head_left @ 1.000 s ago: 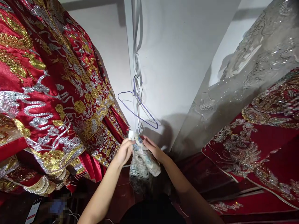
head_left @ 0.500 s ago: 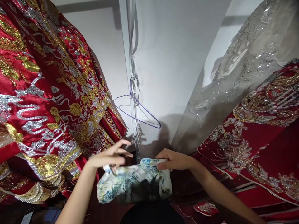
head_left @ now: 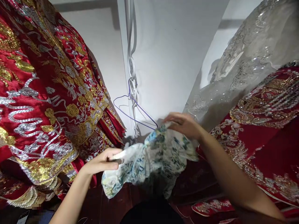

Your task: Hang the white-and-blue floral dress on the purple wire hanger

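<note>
A white garment with a blue and green print (head_left: 151,157) is stretched between my two hands at the middle of the view. My left hand (head_left: 102,161) pinches its lower left edge. My right hand (head_left: 184,124) grips its upper right edge, raised beside the purple wire hanger (head_left: 137,109). That hanger hangs bare from a white cord on the corner of the white wall, with a pale hanger behind it.
A red robe with gold and silver embroidery (head_left: 42,93) hangs close on the left. Another red embroidered garment (head_left: 263,137) and a sheer silver beaded one (head_left: 252,56) hang on the right. A phone (head_left: 22,217) lies at the lower left on the dark floor.
The bunched garment has been spread out between my hands. My right hand has risen toward the purple hanger while my left hand has closed on the fabric's left edge.
</note>
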`<state>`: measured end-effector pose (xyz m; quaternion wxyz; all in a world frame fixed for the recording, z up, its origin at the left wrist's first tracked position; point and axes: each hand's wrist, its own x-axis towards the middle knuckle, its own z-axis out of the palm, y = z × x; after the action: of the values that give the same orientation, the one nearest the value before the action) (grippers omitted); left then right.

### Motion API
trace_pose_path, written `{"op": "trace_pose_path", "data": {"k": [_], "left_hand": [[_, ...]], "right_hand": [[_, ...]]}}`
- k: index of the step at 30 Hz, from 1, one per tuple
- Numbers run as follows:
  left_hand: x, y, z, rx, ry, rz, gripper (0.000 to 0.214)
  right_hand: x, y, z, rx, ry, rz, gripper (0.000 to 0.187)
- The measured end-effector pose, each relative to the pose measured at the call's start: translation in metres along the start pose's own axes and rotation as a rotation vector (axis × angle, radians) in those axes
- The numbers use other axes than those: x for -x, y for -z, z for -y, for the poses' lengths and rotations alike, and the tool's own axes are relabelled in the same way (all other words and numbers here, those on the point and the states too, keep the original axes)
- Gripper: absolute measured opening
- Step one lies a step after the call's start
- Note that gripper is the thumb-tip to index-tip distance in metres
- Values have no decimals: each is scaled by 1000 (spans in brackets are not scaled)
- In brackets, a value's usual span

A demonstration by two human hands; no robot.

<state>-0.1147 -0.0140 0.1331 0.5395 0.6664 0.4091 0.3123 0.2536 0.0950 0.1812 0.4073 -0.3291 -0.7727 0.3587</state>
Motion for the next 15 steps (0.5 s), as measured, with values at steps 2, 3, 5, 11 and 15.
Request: {"op": "trace_pose_path", "data": {"k": [2,3,5,11,15], "left_hand": [[2,4,-8,-27,-34,-30,22],[3,5,-10,-21,-55,-71,22],[4,5,-12,76,-110,-245,24],[6,16,-6,122,-21,-393,22],[-4,25,8,-366,91,-225,25]], "right_hand": [[-32,-12,-9,-34,-24,-106,34],[-48,-21,-14,-69,-66,-101,40],[-75,-39,-22,-175,-158,-37,46],[-105,-49,-23,-414,-208,70,52],[-108,-6,-13,-317,-209,208,48]]}}
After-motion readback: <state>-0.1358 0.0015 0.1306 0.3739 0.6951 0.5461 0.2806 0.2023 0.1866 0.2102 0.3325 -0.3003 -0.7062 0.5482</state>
